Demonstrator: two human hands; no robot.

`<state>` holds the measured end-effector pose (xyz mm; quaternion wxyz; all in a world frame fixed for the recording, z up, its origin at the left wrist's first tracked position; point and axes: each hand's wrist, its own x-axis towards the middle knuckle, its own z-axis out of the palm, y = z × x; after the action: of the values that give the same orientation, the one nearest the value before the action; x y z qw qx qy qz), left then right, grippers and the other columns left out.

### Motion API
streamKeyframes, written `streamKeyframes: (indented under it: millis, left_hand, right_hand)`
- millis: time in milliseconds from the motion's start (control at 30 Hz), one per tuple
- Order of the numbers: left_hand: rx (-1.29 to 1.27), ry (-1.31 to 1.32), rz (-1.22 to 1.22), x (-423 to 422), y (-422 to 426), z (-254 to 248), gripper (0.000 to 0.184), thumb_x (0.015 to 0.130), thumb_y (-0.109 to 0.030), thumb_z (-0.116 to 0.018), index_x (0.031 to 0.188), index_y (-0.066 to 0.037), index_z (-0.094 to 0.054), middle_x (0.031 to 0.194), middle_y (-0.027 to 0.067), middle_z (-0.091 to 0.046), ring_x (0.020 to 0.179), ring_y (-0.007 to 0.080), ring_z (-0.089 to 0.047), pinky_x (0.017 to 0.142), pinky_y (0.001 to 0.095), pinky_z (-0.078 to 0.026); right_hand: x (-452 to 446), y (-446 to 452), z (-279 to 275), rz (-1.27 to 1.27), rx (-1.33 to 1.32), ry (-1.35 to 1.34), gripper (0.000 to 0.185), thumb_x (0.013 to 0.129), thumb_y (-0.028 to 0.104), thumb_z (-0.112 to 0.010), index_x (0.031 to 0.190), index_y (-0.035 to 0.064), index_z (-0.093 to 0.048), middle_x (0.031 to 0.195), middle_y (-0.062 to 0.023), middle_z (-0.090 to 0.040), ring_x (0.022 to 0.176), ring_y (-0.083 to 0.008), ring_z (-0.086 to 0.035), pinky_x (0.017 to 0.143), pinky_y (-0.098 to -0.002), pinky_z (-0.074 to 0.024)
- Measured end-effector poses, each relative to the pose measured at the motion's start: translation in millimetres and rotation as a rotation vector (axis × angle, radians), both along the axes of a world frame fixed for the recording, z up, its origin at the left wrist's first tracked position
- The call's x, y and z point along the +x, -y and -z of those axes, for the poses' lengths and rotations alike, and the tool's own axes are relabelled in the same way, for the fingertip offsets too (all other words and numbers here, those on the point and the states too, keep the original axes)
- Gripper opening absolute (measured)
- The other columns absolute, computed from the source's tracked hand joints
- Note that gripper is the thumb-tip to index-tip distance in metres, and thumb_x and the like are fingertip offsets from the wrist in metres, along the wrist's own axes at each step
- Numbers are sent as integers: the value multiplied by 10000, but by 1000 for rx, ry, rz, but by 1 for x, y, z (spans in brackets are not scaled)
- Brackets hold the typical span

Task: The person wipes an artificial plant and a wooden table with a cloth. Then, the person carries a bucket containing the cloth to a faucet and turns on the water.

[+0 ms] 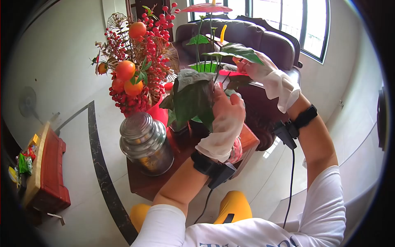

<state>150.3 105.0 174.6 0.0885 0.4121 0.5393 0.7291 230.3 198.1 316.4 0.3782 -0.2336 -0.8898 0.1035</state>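
My left hand (pixel 228 112), in a thin clear glove, is at the stems of a potted plant, its fingers bent beside a large dark green leaf (pixel 191 101). What those fingers hold, if anything, is hidden by leaves. Up and to the right, my right hand (pixel 257 68), gloved too, has its fingers closed at a red flower (pixel 232 73), below a green leaf (pixel 238 52). A grey cloth (pixel 193 77) lies over the top of the dark leaf, close to my left hand. Tall stems rise between the hands to a pink-red flower (pixel 205 8).
A lidded metal and glass jar (pixel 146 144) stands on the red-brown table (pixel 142 181), by a red vase (pixel 158 112) of berries and orange fruits. Behind are a dark sofa (pixel 263 39) and a window (pixel 314 29). A wooden cabinet (pixel 51 173) is at left.
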Motion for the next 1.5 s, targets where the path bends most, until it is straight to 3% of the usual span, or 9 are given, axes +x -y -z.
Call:
streamKeyframes:
  millis: [33, 100, 233, 633, 700, 800, 1067, 1267, 1500]
  left_hand:
    - [4, 6, 1, -5, -5, 4, 481, 1007, -171, -499, 1458, -58, -375, 890, 70, -669, 653, 126, -601, 589, 286, -497]
    - [175, 935, 684, -19, -12, 7, 453, 1042, -290, -491, 1451, -120, -397, 877, 62, -679, 664, 147, -627, 584, 299, -506]
    - [-70, 866, 686, -20, -1, -17, 394, 1055, -389, -468, 1389, -180, -453, 855, 57, -692, 668, 169, -641, 600, 313, -518]
    - [562, 704, 838, -22, -39, -15, 233, 966, -92, -558, 1199, -100, -572, 1024, 54, -641, 796, 140, -627, 740, 276, -532]
    - [503, 280, 366, -13, -36, -13, 230, 964, -78, -523, 1184, -88, -589, 1081, 64, -629, 846, 175, -654, 784, 282, -533]
    - [787, 639, 752, -15, -39, -5, 252, 976, -106, -496, 1204, -46, -585, 1135, 91, -622, 897, 219, -682, 818, 316, -568]
    - [348, 582, 595, -17, 21, -31, 496, 1055, -454, -483, 1169, 18, -588, 1113, 119, -657, 901, 197, -700, 791, 313, -616]
    - [321, 554, 637, -17, 16, -31, 255, 1053, -294, -522, 1151, -96, -649, 1003, 0, -686, 727, 54, -626, 637, 214, -551]
    - [416, 575, 657, -20, 7, -22, 253, 1051, -203, -510, 1212, -52, -634, 1001, 63, -723, 727, 106, -704, 645, 231, -600]
  right_hand:
    - [-4, 1, -3, -176, -65, -3, 128, 932, 128, -583, 880, 80, -690, 776, -134, -669, 718, -275, -624, 689, -376, -501]
    - [9, 0, 1, 111, 35, 198, 136, 930, 138, -605, 882, 91, -723, 783, -129, -687, 723, -247, -643, 687, -368, -508]
    - [10, -7, 11, -44, -238, 7, 178, 931, 95, -603, 1029, 88, -752, 885, -131, -739, 798, -190, -691, 750, -341, -538]
    - [11, 13, -2, -50, -205, 210, 288, 880, -35, -556, 1083, 46, -745, 991, -113, -765, 915, -167, -717, 850, -296, -548]
    - [12, 16, 0, -83, -225, 194, 287, 883, -30, -560, 1084, 52, -747, 993, -105, -765, 911, -165, -714, 855, -295, -546]
    - [16, 15, 4, -74, -92, 165, 279, 886, -2, -573, 1099, 61, -742, 961, -140, -750, 878, -216, -714, 823, -325, -543]
    - [15, -11, 24, -127, 141, 13, 86, 800, -17, -525, 803, 10, -606, 786, -236, -611, 781, -434, -610, 699, -474, -494]
    - [22, 36, 7, -150, 414, 92, 98, 796, 4, -536, 816, 29, -628, 747, -199, -626, 719, -411, -616, 663, -464, -489]
    - [22, 34, 4, -17, 104, 240, 145, 876, 49, -590, 949, 51, -716, 746, -197, -647, 651, -347, -593, 651, -391, -487]
